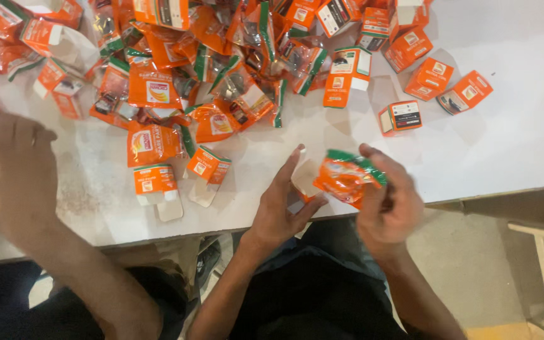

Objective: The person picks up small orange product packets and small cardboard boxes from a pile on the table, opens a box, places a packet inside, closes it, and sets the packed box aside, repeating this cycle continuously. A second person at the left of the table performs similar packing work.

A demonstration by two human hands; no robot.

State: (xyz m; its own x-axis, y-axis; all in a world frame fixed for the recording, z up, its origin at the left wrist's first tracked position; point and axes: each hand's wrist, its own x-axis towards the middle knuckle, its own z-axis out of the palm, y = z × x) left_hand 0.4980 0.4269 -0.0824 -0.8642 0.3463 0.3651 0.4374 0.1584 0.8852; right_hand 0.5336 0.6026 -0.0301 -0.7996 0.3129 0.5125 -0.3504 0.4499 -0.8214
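At the far left a co-worker's hand (pixel 17 167) rests knuckles-up on the white bench (pixel 511 145), fingers curled under; what it grips, if anything, cannot be told. Beyond it lies the pile (pixel 209 69) of orange pouches with green edges, heaped loosely across the back of the bench within reach of both people. In front of the pile lie two small orange-and-white cartons (pixel 155 182) with their flaps open.

The person's left hand (pixel 281 208) is at the near edge of the bench, fingers extended and spread, steadying a small white-flapped carton (pixel 303 179) – held upright with its mouth toward the other hand. The right hand (pixel 388 201) is closed on one pouch (pixel 346 178), pinched between thumb and fingertips just beside that carton, touching or nearly touching its opening – the overlap cannot be resolved.

To the right, closed cartons (pixel 429 79) lie scattered, apart from the pile, flaps shut.
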